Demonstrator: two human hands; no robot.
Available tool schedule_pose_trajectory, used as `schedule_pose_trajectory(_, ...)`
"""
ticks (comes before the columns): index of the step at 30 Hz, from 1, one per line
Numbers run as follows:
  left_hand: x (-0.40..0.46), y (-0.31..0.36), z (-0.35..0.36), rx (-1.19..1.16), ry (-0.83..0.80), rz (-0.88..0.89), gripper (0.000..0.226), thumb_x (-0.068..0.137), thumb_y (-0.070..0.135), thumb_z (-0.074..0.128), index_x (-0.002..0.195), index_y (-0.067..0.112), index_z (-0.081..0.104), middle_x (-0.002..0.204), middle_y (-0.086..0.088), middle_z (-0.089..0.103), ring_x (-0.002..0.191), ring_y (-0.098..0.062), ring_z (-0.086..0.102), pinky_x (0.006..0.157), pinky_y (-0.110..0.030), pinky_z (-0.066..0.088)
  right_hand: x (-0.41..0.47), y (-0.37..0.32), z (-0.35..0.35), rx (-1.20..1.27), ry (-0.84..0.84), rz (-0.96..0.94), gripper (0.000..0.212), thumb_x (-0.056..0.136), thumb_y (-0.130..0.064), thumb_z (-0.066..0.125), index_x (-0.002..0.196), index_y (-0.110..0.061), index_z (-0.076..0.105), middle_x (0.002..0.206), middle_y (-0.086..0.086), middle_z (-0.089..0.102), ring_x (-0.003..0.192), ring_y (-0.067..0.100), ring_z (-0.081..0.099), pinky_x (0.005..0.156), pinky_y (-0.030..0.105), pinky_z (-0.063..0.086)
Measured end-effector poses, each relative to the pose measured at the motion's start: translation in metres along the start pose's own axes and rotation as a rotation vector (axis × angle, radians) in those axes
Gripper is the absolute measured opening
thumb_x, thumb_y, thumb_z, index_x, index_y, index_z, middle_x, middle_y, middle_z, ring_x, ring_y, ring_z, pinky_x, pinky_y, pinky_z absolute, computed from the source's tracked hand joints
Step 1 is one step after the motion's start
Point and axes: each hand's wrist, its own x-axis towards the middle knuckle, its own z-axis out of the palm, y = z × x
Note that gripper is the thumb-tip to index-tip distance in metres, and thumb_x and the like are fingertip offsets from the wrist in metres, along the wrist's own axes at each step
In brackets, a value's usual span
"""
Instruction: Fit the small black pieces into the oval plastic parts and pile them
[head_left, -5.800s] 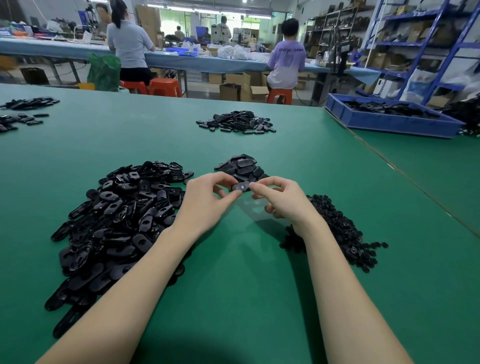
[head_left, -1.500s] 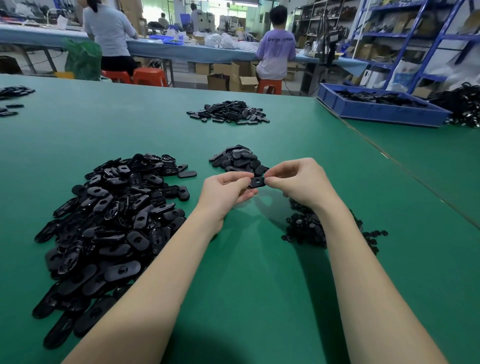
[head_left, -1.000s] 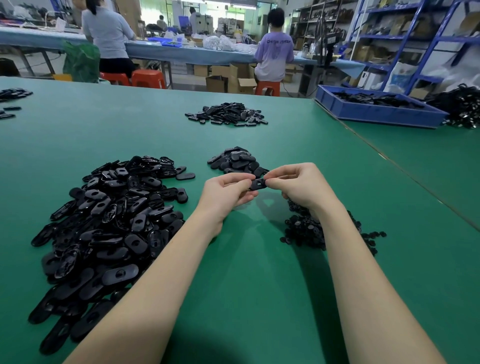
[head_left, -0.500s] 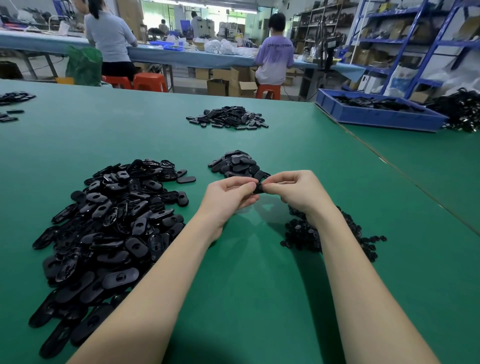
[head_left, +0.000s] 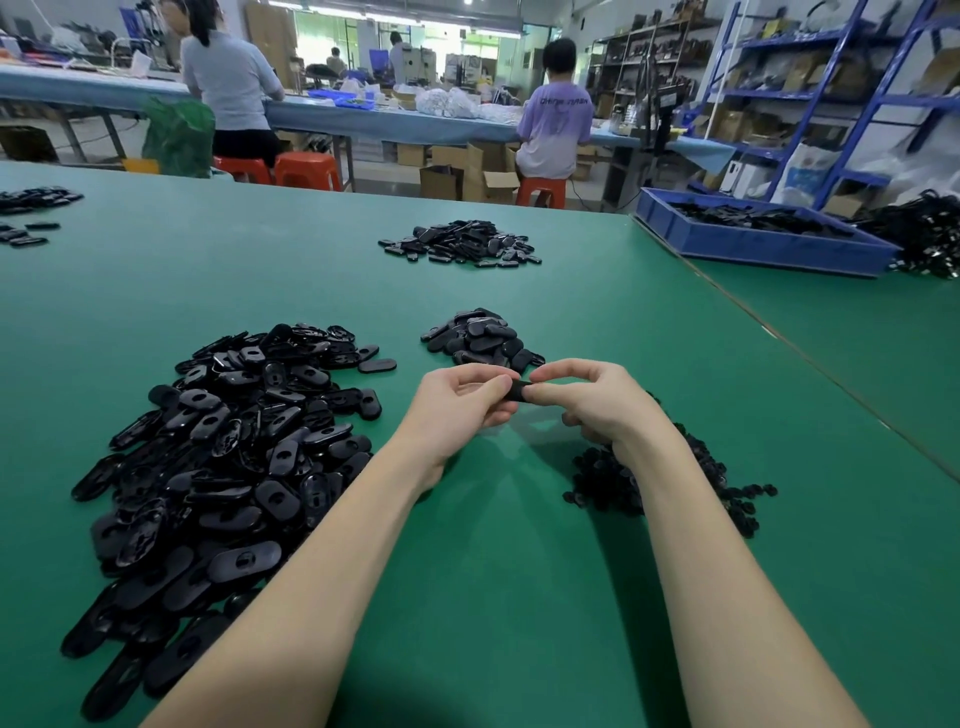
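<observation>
Both hands meet above the table, each grip pinching one end of a single oval plastic part. Left hand: fingers curled, thumb on top, holding the 9 o'clock end. Right hand: thumb and forefinger nipping the 3 o'clock end, other fingers curled under. The part's long axis runs 9 to 3 o'clock, roughly level. It is black and glossy; only a short middle strip shows between the fingertips, the rest is covered. Can't tell if a small black piece is seated in it.

At 12 o'clock, just beyond the hands, a small pile of ovals, lying mostly flat and overlapping. At 9 o'clock to 7 o'clock, a big loose heap of oval parts, black, many showing a centre hole or ribbed underside, facing all ways. At 4 o'clock, a heap of small black pieces, partly hidden by the right wrist and forearm; single pieces too small to make out. Further at 12 o'clock, another scatter of ovals. At 2 o'clock, a blue tray with black parts inside. At 10 o'clock, more black parts, cut off by the frame edge.
</observation>
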Motion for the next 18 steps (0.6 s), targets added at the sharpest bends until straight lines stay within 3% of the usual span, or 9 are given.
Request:
schedule_pose_trajectory(5,-0.003,0.006,-0.005,-0.033,-0.054,-0.068,0.013,0.099,0.004,0.058,0.102,0.007,0.070,0.082,-0.007,0.071,0.068,-0.009,0.067,0.063,-0.016,0.054,-0.003,0.002,-0.001,0.013,-0.023,-0.035,0.016,0.073,-0.033,0.091,0.083,-0.026,0.080,0.057,-0.009,0.056,0.062,0.013,0.044,0.039,0.014,0.028)
schedule_pose_trajectory(8,-0.004,0.009,-0.006,-0.021,-0.069,-0.067,0.019,0.093,-0.006,0.060,0.107,0.004,0.069,0.086,-0.012,0.069,0.070,-0.012,0.066,0.066,-0.015,0.053,-0.005,0.002,0.000,0.008,-0.038,-0.073,0.018,0.071,-0.037,0.092,0.077,-0.027,0.078,0.066,-0.005,0.055,0.063,0.012,0.042,0.041,0.013,0.028)
schedule_pose_trajectory(13,-0.002,0.011,-0.007,-0.033,-0.044,-0.107,0.013,0.091,-0.005,0.064,0.098,0.006,0.068,0.081,-0.012,0.066,0.064,-0.012,0.063,0.062,-0.015,0.052,-0.003,-0.003,0.001,-0.054,-0.080,-0.150,0.016,0.078,-0.029,0.089,0.079,-0.022,0.075,0.058,-0.014,0.054,0.044,-0.001,0.042,0.040,0.009,0.029)
schedule_pose_trajectory(18,-0.001,0.009,-0.007,-0.008,-0.007,-0.123,0.013,0.092,-0.005,0.063,0.095,0.008,0.066,0.079,-0.012,0.066,0.066,-0.016,0.061,0.063,-0.018,0.054,0.002,-0.002,0.007,-0.131,-0.052,-0.179,0.012,0.081,-0.023,0.082,0.075,-0.023,0.072,0.061,-0.010,0.053,0.046,0.001,0.042,0.047,0.014,0.031)
